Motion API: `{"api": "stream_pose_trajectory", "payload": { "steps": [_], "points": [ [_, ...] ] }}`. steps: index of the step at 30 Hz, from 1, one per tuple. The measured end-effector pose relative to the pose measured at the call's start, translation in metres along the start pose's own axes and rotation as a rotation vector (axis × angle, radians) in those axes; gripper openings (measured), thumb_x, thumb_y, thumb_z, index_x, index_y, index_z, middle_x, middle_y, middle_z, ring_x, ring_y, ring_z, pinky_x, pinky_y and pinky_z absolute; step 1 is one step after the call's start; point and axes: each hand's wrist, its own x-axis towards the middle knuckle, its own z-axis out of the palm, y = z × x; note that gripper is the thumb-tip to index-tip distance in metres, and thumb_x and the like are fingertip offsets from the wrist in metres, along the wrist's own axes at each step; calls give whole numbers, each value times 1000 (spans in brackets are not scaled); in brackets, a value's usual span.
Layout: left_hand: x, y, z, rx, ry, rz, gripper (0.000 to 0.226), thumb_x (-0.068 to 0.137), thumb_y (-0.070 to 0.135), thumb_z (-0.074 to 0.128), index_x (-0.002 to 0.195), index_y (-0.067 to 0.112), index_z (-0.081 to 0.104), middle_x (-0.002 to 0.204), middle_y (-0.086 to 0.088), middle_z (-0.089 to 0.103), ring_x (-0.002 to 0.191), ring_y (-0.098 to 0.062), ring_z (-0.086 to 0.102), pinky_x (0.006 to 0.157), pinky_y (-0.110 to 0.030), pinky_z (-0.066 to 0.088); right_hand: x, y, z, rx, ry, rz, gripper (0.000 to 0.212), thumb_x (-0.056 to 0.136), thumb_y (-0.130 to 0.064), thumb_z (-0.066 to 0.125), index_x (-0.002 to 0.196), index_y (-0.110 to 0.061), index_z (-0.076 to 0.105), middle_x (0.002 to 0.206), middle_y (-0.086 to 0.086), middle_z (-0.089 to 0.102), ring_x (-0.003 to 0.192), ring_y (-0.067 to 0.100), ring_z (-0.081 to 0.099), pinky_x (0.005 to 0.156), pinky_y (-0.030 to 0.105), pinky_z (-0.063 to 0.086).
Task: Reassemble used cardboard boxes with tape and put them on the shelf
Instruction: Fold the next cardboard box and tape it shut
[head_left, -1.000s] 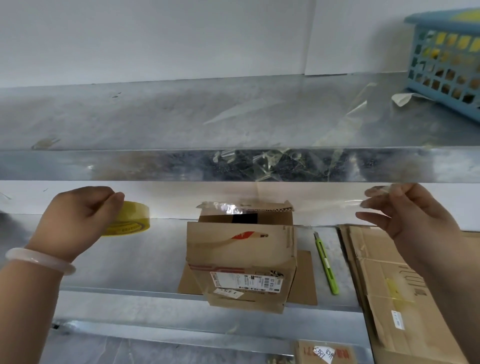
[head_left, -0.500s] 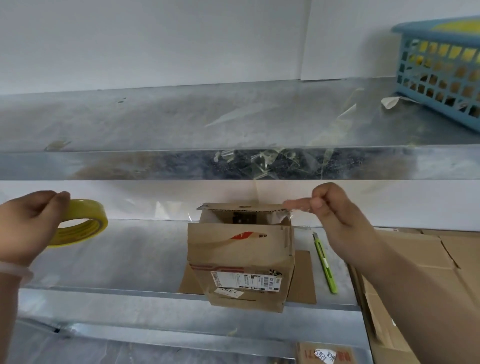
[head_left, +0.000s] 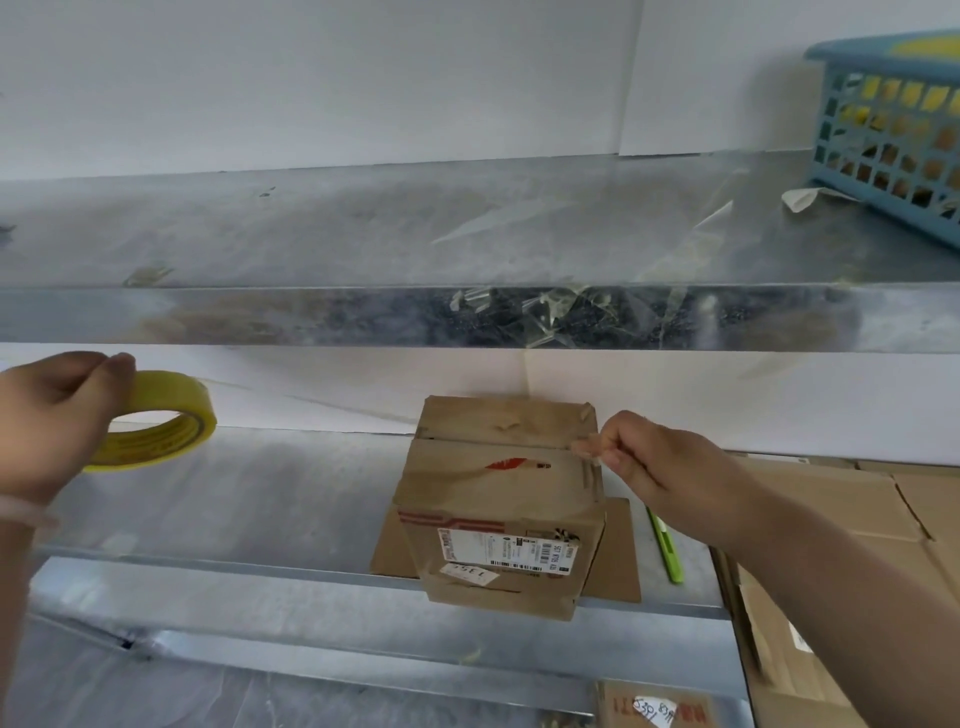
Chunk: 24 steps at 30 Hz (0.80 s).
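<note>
A small worn cardboard box (head_left: 498, 499) with a shipping label stands on the middle metal shelf (head_left: 260, 499), its top flaps folded flat. My left hand (head_left: 49, 415) grips a yellow roll of clear tape (head_left: 156, 426) at the far left, above the shelf. A clear strip of tape (head_left: 332, 402) stretches from the roll toward the box top. My right hand (head_left: 644, 457) pinches the free tape end at the box's top right edge.
A flat piece of cardboard (head_left: 615, 551) lies under the box. A green utility knife (head_left: 667, 551) lies to its right, beside a stack of flattened boxes (head_left: 862, 525). On the upper shelf (head_left: 363, 228) sits a blue basket (head_left: 898, 130) at the right, with tape scraps stuck to that shelf's front edge.
My right hand came in from the far right with the tape end and lowered it to the box's top right edge. The box flaps, open before, now lie flat.
</note>
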Motion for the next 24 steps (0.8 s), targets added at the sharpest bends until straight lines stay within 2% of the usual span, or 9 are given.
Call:
{"api": "stream_pose_trajectory", "payload": {
  "steps": [2, 4, 6, 12, 14, 16, 19, 22, 24],
  "points": [
    [-23, 60, -5, 74, -45, 6, 49, 93, 54, 48, 76, 8, 50, 58, -1, 50, 50, -17, 32, 48, -42, 31, 0, 6, 3, -109, 49, -78, 12, 103, -33, 37, 92, -29, 39, 118, -16, 68, 107, -13, 54, 97, 24, 41],
    [-33, 78, -8, 70, -89, 73, 56, 88, 61, 42, 72, 8, 50, 57, -4, 46, 51, -18, 34, 48, -43, 32, -1, 8, 4, -222, 185, -209, 11, 102, -27, 45, 93, -21, 46, 97, -8, 73, 105, 4, 51, 95, 43, 51],
    [-34, 71, -5, 99, -85, 95, 60, 85, 67, 40, 72, 9, 51, 60, -7, 48, 52, -17, 35, 50, -41, 34, -1, 10, 4, -318, 225, -265, 14, 103, -25, 48, 93, -15, 52, 87, -5, 72, 102, 11, 47, 91, 51, 52],
    [-39, 79, 0, 87, -94, 35, 62, 80, 68, 39, 69, 8, 48, 60, -9, 46, 57, -28, 37, 47, -44, 29, -1, 13, 10, -266, 125, -148, 31, 104, -43, 25, 93, -22, 45, 108, -11, 73, 92, 6, 63, 106, 43, 40],
    [-36, 76, 3, 68, -98, 17, 60, 82, 67, 39, 69, 9, 49, 59, -6, 47, 57, -31, 39, 44, -42, 28, -1, 5, 12, -132, 134, -30, 23, 103, -41, 31, 91, -26, 44, 109, -13, 72, 103, -1, 62, 95, 26, 51],
    [-34, 69, 10, 68, -36, 19, 59, 85, 65, 40, 70, 9, 50, 58, -2, 50, 57, -28, 42, 45, -33, 30, -1, 0, 14, 22, 156, 89, 18, 103, -33, 41, 86, -29, 38, 108, -21, 69, 94, -16, 61, 67, 5, 45],
    [-26, 57, 23, -5, 129, -37, 55, 87, 69, 41, 73, 18, 55, 69, -5, 55, 69, -30, 55, 60, -35, 40, -4, -1, 20, 210, 215, 237, 18, 105, -29, 39, 86, -27, 36, 103, -29, 67, 69, -17, 59, 60, 10, 44],
    [-27, 60, 30, -23, 123, -5, 50, 89, 63, 42, 75, 18, 57, 63, -12, 50, 73, -40, 56, 66, -34, 46, -4, 4, 33, 431, 309, 279, 15, 104, -27, 37, 90, -26, 39, 97, -25, 73, 103, -10, 63, 89, 25, 50],
    [-31, 68, 33, -18, 90, 28, 49, 88, 62, 41, 73, 18, 57, 61, -15, 50, 70, -41, 56, 59, -35, 41, -4, 5, 37, 490, 348, 302, 14, 105, -23, 38, 91, -24, 41, 93, -25, 74, 103, -5, 65, 92, 33, 51]
  ]
}}
